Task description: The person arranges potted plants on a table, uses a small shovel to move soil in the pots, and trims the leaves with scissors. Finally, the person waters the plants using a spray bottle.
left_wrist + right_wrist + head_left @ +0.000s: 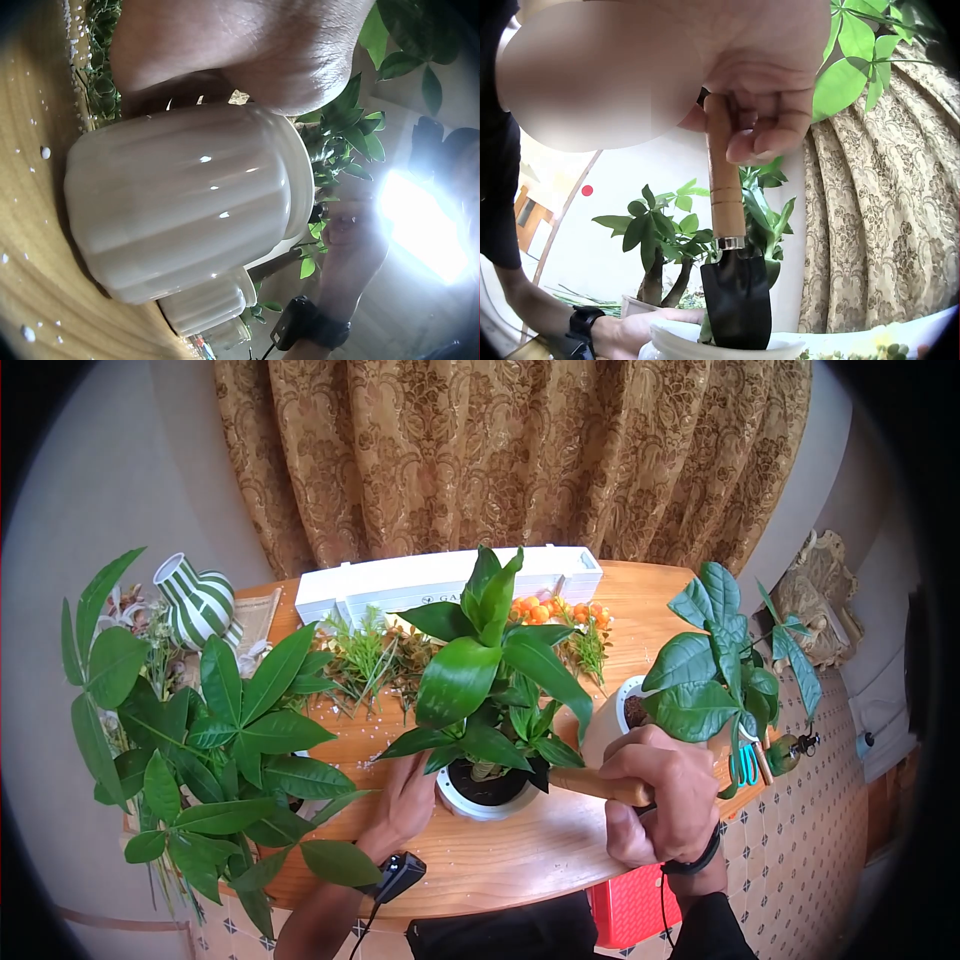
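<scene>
A leafy plant (470, 680) stands in a ribbed white pot (187, 202) on the wooden table, dark soil (485, 785) showing inside its rim. My left hand (408, 800) holds the pot's left side, with its fingers partly hidden behind the pot in the left wrist view. On the opposite side, my right hand (665, 790) grips the wooden handle of a small trowel (726, 180). The trowel's black blade (739, 300) points down, its tip at the pot's rim and hidden there.
Another white pot (605, 725) with a broad-leaved plant is at right. A large leafy plant (240, 730) fills the left, near a green-striped vase (198, 605). Behind lie a long white box (380, 588), green sprigs (360, 655) and orange berries (545, 610). A red stool (630, 910) stands below.
</scene>
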Available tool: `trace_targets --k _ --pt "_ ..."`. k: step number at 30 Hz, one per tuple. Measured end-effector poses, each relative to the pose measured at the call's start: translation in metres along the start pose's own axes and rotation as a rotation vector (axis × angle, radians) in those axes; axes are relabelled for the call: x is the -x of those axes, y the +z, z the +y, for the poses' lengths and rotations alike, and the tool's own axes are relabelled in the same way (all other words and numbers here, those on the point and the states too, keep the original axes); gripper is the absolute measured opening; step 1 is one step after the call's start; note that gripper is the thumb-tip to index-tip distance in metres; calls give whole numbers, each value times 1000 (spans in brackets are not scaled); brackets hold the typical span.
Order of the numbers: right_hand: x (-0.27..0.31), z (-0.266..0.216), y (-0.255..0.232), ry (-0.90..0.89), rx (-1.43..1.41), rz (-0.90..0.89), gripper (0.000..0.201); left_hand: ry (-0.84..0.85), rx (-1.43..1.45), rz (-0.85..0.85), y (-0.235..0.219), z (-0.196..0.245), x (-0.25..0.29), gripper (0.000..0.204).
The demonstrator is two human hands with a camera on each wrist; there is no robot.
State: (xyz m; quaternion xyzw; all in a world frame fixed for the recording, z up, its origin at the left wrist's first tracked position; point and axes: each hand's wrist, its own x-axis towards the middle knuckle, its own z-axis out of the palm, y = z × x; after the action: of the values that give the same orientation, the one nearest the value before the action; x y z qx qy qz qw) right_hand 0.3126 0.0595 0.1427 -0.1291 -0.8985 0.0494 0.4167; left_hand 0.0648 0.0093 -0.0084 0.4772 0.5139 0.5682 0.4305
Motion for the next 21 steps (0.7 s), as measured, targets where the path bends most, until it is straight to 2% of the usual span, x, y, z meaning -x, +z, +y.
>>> trace_targets --k 2,8,13,21 --pt "-2 -1 -2 10 6 -41 36 4 -10 -20 0 1 0 42" --pt "-3 1 5 -5 -16 -17 37 -61 85 -61 1 9 1 42" --pt "-5 1 5 -6 -8 -19 36 -10 -31 -25 -1 5 0 40" --pt "-2 -1 -2 -7 18 -26 35 31 33 -38 0 3 -1 38"
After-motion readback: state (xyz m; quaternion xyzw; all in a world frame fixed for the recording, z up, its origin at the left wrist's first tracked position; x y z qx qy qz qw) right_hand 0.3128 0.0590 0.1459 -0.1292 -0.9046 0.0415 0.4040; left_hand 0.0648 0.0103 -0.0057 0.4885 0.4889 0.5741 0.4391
